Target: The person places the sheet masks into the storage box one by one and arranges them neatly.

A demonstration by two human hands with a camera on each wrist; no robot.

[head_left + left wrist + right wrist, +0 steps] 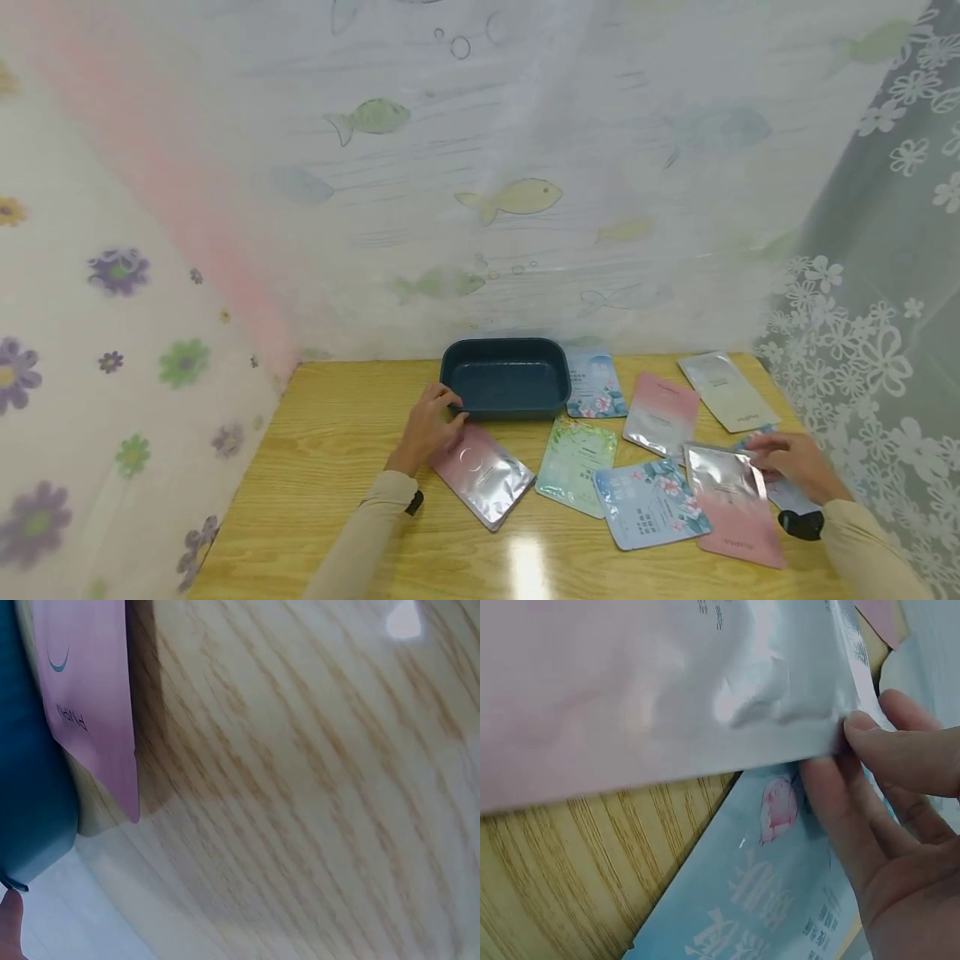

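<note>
My left hand [431, 427] is at the front left corner of a dark blue rectangular tub [504, 414], its fingers curled over the rim. One fingertip [10, 919] shows against the tub's corner in the left wrist view. Just below that hand lies a pink and silver sheet mask packet [483, 475], its pink end partly covered. Over on the right, my right hand [795, 462] pinches the edge of another pink and silver sheet mask packet [735, 508] between thumb and fingers. Beneath those fingers a blue flowered packet [765, 877] is partly hidden.
Between the hands lie a green packet [576, 467] and a blue flowered packet [651, 507]. Farther back are a blue packet [594, 385] beside the tub, a pink one [662, 414] and a silver-beige one [727, 392]. Patterned curtains [525, 275] border the wooden table [337, 467].
</note>
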